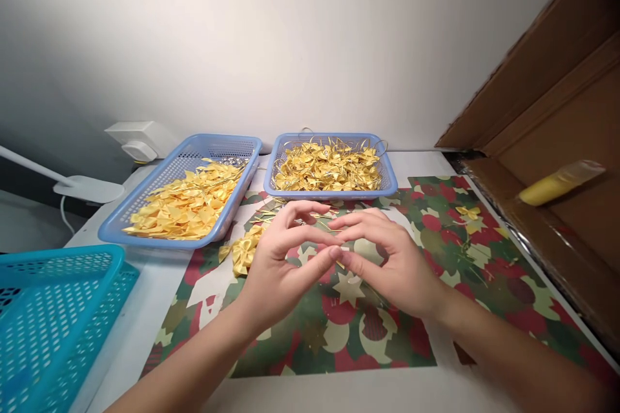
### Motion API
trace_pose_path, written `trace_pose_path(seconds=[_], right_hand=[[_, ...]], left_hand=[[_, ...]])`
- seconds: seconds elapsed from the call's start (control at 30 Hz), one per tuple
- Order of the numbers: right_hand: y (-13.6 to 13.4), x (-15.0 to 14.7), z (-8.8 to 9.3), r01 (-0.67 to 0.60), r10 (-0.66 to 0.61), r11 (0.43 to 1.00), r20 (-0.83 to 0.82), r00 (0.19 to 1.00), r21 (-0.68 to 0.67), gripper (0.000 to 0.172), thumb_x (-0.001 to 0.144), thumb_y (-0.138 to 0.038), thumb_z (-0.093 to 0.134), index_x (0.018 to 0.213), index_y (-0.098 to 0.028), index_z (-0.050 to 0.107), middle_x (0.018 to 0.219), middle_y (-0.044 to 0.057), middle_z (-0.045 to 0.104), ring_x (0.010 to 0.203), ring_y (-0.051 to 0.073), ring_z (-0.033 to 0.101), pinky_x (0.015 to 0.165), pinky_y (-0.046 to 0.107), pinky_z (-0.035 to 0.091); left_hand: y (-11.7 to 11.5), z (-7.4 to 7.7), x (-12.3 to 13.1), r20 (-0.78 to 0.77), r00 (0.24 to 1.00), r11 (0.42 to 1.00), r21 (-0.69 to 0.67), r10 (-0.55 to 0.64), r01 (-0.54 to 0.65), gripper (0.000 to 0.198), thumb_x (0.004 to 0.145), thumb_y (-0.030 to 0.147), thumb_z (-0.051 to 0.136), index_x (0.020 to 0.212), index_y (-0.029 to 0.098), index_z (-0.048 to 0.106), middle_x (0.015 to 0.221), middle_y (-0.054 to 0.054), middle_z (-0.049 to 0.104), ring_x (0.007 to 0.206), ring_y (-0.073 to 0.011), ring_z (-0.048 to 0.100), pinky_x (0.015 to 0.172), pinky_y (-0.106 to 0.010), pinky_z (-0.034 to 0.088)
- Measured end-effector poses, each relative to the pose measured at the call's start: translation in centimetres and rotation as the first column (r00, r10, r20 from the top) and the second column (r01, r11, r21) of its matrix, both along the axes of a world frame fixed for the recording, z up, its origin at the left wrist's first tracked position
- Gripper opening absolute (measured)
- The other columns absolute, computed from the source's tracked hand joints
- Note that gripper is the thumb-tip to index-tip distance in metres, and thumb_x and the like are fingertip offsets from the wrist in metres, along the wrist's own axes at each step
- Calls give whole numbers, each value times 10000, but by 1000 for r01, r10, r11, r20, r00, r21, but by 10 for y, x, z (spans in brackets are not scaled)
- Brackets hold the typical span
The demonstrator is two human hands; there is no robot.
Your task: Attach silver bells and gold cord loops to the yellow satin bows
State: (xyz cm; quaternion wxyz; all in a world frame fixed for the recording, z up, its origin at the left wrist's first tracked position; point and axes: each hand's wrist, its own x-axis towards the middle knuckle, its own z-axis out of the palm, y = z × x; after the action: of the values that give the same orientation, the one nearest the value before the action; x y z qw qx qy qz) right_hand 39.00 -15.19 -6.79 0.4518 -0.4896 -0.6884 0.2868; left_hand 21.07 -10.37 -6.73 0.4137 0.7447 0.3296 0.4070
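Note:
My left hand [290,264] and my right hand [392,258] meet over the patterned mat, their thumbs and forefingers pinched together. Whatever is between the fingertips is too small to name; a thin gold strand seems to show just below them. Beside my left hand lies a small pile of yellow bows [243,250]. Thin gold ties [271,211] and small silvery bits lie behind the hands, partly hidden by the fingers. A blue basket [332,194] behind them holds yellow bows with gold ties.
Another blue basket [107,227] with yellow bows stands at the left, near a teal basket [119,258] and a white lamp base [92,188]. One yellow bow [467,212] lies on the mat's right. Cardboard [557,116] borders the right side, with a yellow tube [547,189].

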Motion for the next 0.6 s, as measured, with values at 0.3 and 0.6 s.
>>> trace_pose_path(seconds=[0.3,0.6], right_hand=[[-3,2,15,-160,161,985,10,987,-57,100,853,-205,688,913,-276,724,941,1,749,974,211,612,886,408,470],[-1,4,11,-196,207,972,75,975,-131,279,751,-112,734,991,-250,702,1116,12,704,1096,210,568,956,393,450]], left_hand=[[-2,18,-6,-92,992,994,-71,-87,81,62,787,268,738,765,306,782,1157,-37,620,1146,-252,541,936,-384,453],[3,16,-8,76,994,952,-291,-76,95,61,788,284,739,740,261,768,1106,-59,636,1174,-259,530,875,-355,503]])
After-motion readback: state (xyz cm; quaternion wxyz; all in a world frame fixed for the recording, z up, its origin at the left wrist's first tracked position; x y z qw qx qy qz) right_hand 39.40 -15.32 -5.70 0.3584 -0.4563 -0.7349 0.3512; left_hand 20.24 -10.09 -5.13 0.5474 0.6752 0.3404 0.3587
